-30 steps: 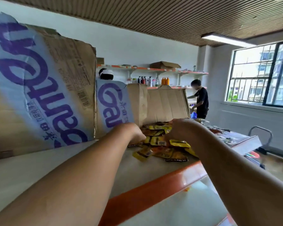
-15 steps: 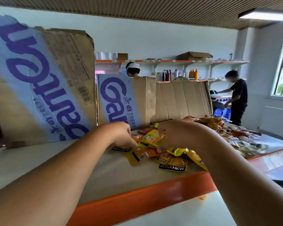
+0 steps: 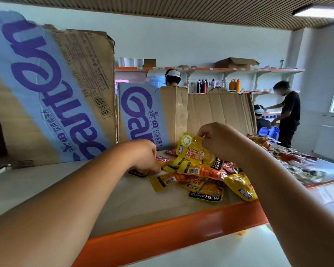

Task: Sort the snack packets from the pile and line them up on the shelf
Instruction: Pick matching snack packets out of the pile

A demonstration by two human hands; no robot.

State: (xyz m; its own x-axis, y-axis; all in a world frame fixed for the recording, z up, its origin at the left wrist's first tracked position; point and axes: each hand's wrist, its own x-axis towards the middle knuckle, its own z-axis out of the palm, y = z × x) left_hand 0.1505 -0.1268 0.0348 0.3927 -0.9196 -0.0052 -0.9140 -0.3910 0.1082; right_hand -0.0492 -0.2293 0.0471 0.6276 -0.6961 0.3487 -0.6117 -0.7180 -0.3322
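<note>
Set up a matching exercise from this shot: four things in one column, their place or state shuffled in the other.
1. right hand
2. left hand
3. orange bottles
4. big cardboard sheet

A. stand on the far wall shelf
B. stands upright behind the pile
C. pinches a yellow packet lifted above the pile
D. rests on a black-ended packet at the pile's left

Pairs: 1-C, 2-D, 3-A, 4-B
</note>
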